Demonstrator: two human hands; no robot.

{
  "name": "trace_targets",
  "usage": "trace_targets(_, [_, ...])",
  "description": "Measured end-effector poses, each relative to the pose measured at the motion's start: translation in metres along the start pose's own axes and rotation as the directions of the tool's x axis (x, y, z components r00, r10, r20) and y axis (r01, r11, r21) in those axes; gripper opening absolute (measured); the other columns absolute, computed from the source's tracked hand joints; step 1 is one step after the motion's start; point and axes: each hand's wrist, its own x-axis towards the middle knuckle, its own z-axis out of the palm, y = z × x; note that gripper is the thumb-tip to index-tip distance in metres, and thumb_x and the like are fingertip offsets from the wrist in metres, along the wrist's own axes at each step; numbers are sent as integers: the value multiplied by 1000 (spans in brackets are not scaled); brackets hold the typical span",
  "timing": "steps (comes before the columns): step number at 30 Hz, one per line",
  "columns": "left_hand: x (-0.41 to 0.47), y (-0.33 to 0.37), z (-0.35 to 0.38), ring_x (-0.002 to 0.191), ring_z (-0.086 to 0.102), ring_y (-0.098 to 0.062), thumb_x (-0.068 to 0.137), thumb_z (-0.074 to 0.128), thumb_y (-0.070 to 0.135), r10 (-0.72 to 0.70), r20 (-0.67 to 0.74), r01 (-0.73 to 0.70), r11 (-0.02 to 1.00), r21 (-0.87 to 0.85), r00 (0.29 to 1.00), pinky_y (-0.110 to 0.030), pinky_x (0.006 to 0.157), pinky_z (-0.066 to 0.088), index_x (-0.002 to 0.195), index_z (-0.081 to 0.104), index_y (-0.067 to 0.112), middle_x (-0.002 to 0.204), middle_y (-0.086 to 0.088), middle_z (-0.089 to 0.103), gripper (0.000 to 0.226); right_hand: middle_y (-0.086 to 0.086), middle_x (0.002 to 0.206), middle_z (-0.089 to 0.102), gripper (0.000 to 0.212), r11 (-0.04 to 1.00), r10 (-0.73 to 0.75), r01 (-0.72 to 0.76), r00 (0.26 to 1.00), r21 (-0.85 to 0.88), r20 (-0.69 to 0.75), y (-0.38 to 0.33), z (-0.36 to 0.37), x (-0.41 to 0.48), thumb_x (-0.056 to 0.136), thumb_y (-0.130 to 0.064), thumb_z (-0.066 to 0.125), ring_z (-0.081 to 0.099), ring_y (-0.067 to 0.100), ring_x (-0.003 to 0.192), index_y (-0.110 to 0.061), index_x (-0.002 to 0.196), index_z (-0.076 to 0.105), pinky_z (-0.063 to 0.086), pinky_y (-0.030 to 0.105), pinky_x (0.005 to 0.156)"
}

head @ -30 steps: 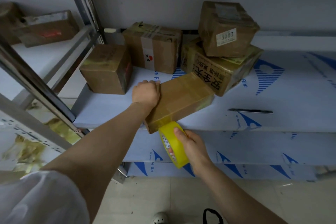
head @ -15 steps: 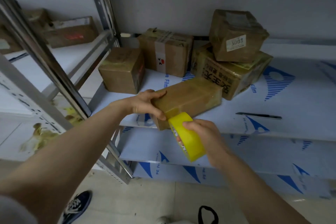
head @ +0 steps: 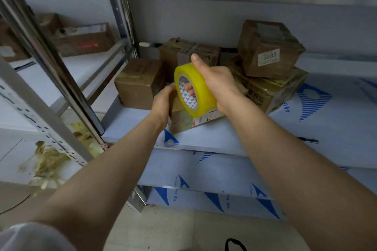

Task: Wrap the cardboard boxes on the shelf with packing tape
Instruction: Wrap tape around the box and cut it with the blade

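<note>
A long cardboard box (head: 180, 117) lies near the front of the white shelf (head: 234, 136), mostly hidden behind my hands. My left hand (head: 163, 101) grips its near left end. My right hand (head: 214, 85) holds a yellow roll of packing tape (head: 196, 89) above the box, fingers through the core and thumb over the top. Other taped boxes stand behind: a small one (head: 136, 83) at the left, one (head: 183, 51) at the back, and a labelled one (head: 269, 49) stacked on a flat box (head: 273, 89).
A dark pen-like tool (head: 308, 140) lies on the shelf at the right. Slanted metal uprights (head: 51, 63) stand at the left, with another shelf and more boxes (head: 81, 38) beyond. Torn tape scraps (head: 47, 163) lie lower left. A shelf board runs overhead.
My right hand has lifted the tape roll from below the box's front end up over the box. My left hand slid from the top to the near end.
</note>
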Motion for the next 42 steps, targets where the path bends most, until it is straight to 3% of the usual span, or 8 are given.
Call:
trace_targets(6, [18,6,1,69,59,-12,96,54,30,13,-154,11,988,151,988,-21,62,47,85,66,7,75,-2,64,28,12,58,67,45,998,42,-45,998,50,43,-1,7,-2,88,-45,62,61,19,46,-3,73,67,56,29,54])
trace_targets(11, [27,11,2,86,63,-26,95,57,27,5,-176,33,977,213,984,-34,85,50,94,68,5,87,-12,65,25,4,44,60,39,986,107,-99,993,137,-52,16,8,-35,86,-41,66,57,13,38,-9,65,62,51,22,45])
trace_targets(19, [30,7,5,82,58,-25,97,51,31,85,-153,-28,939,343,985,-34,81,46,67,57,15,70,-4,57,36,12,63,64,22,960,179,-150,978,238,-108,104,16,-67,88,-31,65,60,24,53,-16,72,68,50,34,56])
trace_targets(23, [26,20,7,92,59,-34,102,39,32,302,-1,-159,505,848,953,-34,70,39,91,62,6,89,-13,62,37,2,53,63,23,957,173,-145,980,250,-96,110,17,-56,88,-30,66,59,21,52,-17,69,67,51,35,57])
trace_targets(26, [20,31,27,104,58,-36,102,27,47,329,208,-284,203,937,921,-37,78,43,113,59,9,111,-17,61,51,2,53,63,22,966,174,-151,980,212,-95,113,17,-51,88,-30,66,59,20,50,-15,71,66,52,34,57])
trace_targets(30, [21,24,47,98,60,-29,89,14,74,157,311,-299,-97,949,937,-34,75,42,100,64,16,102,-9,63,78,8,66,64,20,966,159,-135,983,220,-96,116,17,-46,87,-28,66,61,21,50,-17,71,67,53,38,59])
trace_targets(35, [42,33,46,105,58,-30,99,22,55,191,242,-240,-34,970,951,-35,78,40,106,61,14,113,-11,62,58,8,66,63,20,983,126,-113,989,144,-83,119,13,-42,89,-30,64,59,18,46,-19,73,66,52,34,56])
trace_targets(42, [56,33,47,112,54,-31,90,14,73,-12,131,-129,104,986,991,-38,84,37,123,57,13,125,-12,57,81,5,67,63,17,985,126,-114,989,131,-83,125,10,-37,90,-30,62,59,16,46,-25,75,66,50,30,52])
